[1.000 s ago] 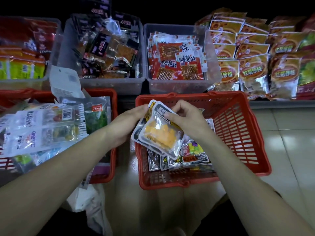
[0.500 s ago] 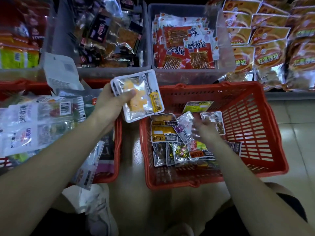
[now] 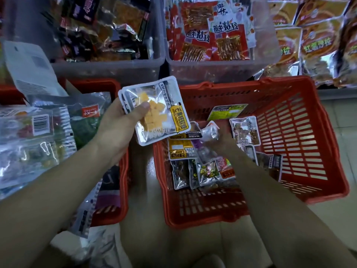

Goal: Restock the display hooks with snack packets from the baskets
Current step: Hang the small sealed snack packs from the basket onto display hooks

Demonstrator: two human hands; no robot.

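gripping mango pkts (image 3: 157, 120) w/ left hand (image 3: 117, 132); right hand (image 3: 221, 145) in red basket (image 3: 293, 136), grip unclear.

Our left hand (image 3: 117, 128) grips two stacked packets (image 3: 154, 113), thumb (image 3: 142, 109) pressed on the clear front, with yellow cubes showing just past its tip. Our right hand (image 3: 220, 146) is down in the basket (image 3: 289, 132), blurred, fingers lost in the pile (image 3: 193, 167). A silver packet (image 3: 210, 132) lies right at the fingertips, and a brown packet (image 3: 244, 130) just right of them.

Details going missing
The right hand (image 3: 222, 147) is blurring inside the red basket (image 3: 301, 132), grip unreadable; the clear bins (image 3: 212, 69) are running off the top edge.
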